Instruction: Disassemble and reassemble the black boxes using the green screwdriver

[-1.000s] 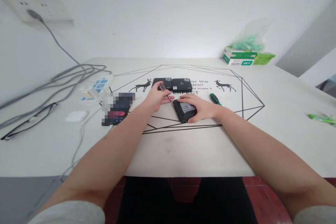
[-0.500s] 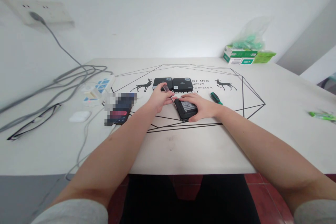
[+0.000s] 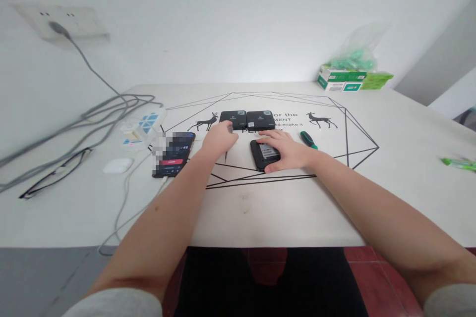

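My left hand [image 3: 219, 140] is closed around a small screwdriver [image 3: 230, 129] with a dark see-through handle. Its thin shaft points down at the table, left of and apart from a black flat device [image 3: 257, 157]. That device has rounded corners and a white printed label on its upper face. Across its right side lies my right hand [image 3: 285, 150], fingers at the far edge and thumb at the near edge, gripping it against the table and hiding part of it. Just beyond my hands sit two black boxes, a left one [image 3: 233, 118] and a right one [image 3: 261, 119], side by side.
A green and black screwdriver [image 3: 308, 139] lies right of my right hand. Leftward are a phone [image 3: 174, 154] on a cable, a white earphone case [image 3: 118, 165], glasses [image 3: 55, 173] and a power strip [image 3: 143, 129]. Green and white boxes [image 3: 342, 78] stand against the wall.
My left hand has drawn the screwdriver away from the device's left edge and turned its shaft downward. My right hand stays on the device. The view has shifted slightly.
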Motion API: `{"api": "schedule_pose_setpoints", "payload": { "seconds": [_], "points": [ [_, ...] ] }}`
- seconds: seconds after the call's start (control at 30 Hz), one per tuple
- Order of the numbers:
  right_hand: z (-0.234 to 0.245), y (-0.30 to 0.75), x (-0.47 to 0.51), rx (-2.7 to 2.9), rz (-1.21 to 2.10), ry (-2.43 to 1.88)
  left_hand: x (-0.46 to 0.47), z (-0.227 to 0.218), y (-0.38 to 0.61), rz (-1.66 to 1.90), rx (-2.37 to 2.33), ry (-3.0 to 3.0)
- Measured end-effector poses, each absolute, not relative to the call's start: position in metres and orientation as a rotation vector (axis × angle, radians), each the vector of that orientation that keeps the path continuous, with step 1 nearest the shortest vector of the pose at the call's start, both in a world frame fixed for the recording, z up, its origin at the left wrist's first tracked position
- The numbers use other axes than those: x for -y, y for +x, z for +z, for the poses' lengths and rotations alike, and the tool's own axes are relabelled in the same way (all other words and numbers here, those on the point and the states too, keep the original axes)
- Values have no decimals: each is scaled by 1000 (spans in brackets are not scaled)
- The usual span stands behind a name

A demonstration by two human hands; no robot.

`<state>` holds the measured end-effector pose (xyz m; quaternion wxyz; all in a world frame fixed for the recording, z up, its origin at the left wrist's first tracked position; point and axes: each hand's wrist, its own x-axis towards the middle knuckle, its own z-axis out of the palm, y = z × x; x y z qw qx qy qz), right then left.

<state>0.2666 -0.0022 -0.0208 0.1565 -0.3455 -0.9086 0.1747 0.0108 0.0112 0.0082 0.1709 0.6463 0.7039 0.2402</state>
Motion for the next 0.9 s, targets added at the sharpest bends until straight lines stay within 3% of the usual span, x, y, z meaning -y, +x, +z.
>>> {"api": "schedule_pose_setpoints", "payload": {
  "seconds": [0.13,0.5,0.67,0.9],
  "points": [
    [-13,250,7,2593,485,-871,-6,10,4,248,-2108,2157],
    [-10,245,11,2480,523,-941,-5,13,-9,132,-2180,2182],
    [-6,248,10,2383,595,-984,13,13,16,164,-1335,2476],
    [-7,254,7,2337,641,-981,13,-8,41,431,-1140,2386]
  ]
}}
